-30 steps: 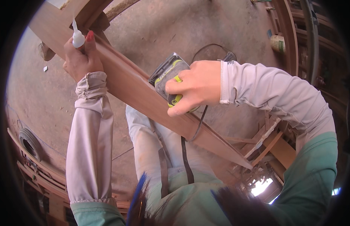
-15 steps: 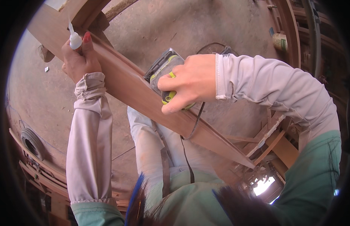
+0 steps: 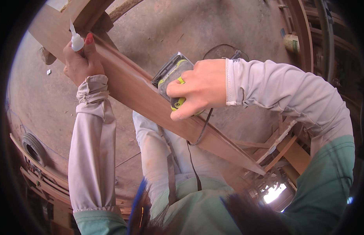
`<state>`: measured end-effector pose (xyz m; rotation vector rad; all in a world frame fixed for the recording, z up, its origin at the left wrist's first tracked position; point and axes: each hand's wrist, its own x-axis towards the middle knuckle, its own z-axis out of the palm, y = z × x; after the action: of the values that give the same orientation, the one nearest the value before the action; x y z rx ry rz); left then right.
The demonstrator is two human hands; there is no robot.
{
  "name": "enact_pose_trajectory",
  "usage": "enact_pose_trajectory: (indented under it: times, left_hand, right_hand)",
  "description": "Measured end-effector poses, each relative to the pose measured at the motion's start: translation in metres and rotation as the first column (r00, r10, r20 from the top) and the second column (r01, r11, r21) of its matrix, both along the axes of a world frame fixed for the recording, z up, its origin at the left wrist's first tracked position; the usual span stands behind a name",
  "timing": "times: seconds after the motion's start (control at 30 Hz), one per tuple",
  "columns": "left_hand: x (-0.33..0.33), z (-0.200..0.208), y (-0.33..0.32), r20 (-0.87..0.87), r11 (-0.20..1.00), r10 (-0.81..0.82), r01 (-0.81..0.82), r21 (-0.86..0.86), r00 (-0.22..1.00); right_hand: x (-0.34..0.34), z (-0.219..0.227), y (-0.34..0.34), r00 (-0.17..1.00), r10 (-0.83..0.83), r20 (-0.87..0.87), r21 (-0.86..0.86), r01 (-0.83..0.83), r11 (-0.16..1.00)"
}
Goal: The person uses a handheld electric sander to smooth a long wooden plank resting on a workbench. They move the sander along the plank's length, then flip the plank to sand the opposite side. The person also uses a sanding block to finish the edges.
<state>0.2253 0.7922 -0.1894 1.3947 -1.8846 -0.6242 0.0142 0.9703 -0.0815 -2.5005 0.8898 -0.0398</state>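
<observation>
My right hand (image 3: pixel 199 87) is wrapped round a green and grey power sander (image 3: pixel 171 80). The sander is tilted on its side at the far edge of a long wooden board (image 3: pixel 150 103); I cannot tell whether its pad touches the wood. At the board's upper left, my left hand (image 3: pixel 83 58) is closed round a small glue bottle (image 3: pixel 77 42) with a white cap and thin nozzle pointing up. Its fingers hide the bottle's body. The sander's dark cord (image 3: pixel 206 125) loops over the board and hangs down in front of my body.
Wooden framing (image 3: pixel 90 13) meets the board at the upper left. A tyre (image 3: pixel 33 148) lies at the left. Scrap timber (image 3: pixel 285 150) is piled by the board's lower right end. A roll-shaped container (image 3: pixel 291 43) sits on the concrete floor (image 3: pixel 236 23) at the right.
My right hand and the sander have shifted slightly to the right and down. The left hand, with the bottle, has moved a touch to the left.
</observation>
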Motion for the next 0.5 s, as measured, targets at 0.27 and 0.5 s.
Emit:
enact_pose_trajectory:
  times: [0.27, 0.5]
  left_hand:
    - [0.005, 0.002, -0.003, 0.025, 1.000, -0.007, 0.007, -0.002, 1.000]
    - [0.000, 0.004, -0.002, 0.023, 1.000, 0.005, -0.004, -0.024, 1.000]
  right_hand:
    - [-0.001, 0.003, 0.037, 0.999, 0.029, -0.036, 0.052, -0.027, 0.998]
    - [0.001, 0.003, 0.000, 0.999, -0.037, 0.008, -0.032, 0.037, 0.999]
